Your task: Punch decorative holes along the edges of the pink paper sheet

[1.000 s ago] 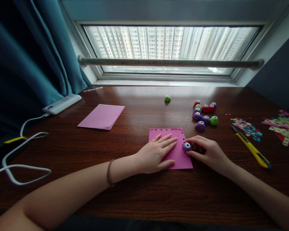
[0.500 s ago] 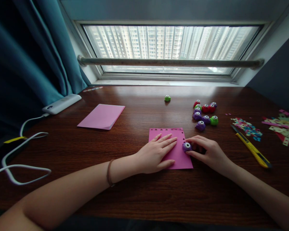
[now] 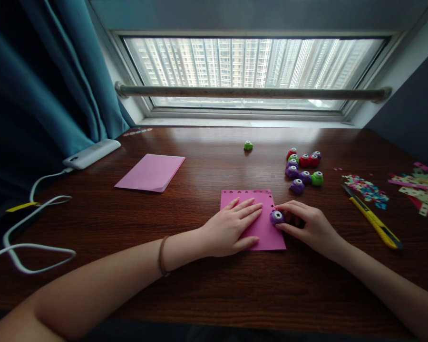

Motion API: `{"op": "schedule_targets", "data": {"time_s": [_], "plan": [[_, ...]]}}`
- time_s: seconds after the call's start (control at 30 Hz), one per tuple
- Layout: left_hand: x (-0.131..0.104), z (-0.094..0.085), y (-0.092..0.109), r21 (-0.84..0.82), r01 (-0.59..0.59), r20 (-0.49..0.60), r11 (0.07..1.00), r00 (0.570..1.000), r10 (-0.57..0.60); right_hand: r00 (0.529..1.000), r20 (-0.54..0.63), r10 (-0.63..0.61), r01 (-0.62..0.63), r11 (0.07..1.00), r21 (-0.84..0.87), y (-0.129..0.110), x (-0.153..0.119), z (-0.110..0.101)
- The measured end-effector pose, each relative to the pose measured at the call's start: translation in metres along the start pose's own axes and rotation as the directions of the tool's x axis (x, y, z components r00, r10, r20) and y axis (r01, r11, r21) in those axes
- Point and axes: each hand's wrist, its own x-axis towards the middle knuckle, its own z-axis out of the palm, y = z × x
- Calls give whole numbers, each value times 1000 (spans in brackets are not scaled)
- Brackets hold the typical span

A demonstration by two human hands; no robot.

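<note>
A pink sheet of paper (image 3: 267,237) lies on the desk in front of me, with small shapes punched along its far edge and near its upper right corner. My left hand (image 3: 231,227) rests flat across the sheet, fingers stretched out. At the sheet's right edge sits a purple craft punch (image 3: 277,217) with a star on its white top. The thumb and fingers of my right hand (image 3: 308,224) grip this punch from the right side. Whether the paper's edge is inside the punch's slot is hidden.
Several red, green and purple punches (image 3: 305,177) stand at the back right, and a lone green punch (image 3: 248,146) farther left. Pink paper (image 3: 151,172) is stacked at left near a white power strip (image 3: 92,154). Confetti (image 3: 367,189), a yellow utility knife (image 3: 376,223) and paper scraps (image 3: 423,192) lie right.
</note>
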Motion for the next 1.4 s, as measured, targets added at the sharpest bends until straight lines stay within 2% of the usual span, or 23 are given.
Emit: {"op": "schedule_targets", "data": {"time_s": [1.4], "plan": [[0,0,1,-14,-3,-16,1000,1000,2,1000,-9,-19,19,1000,3,-1,1,0]]}}
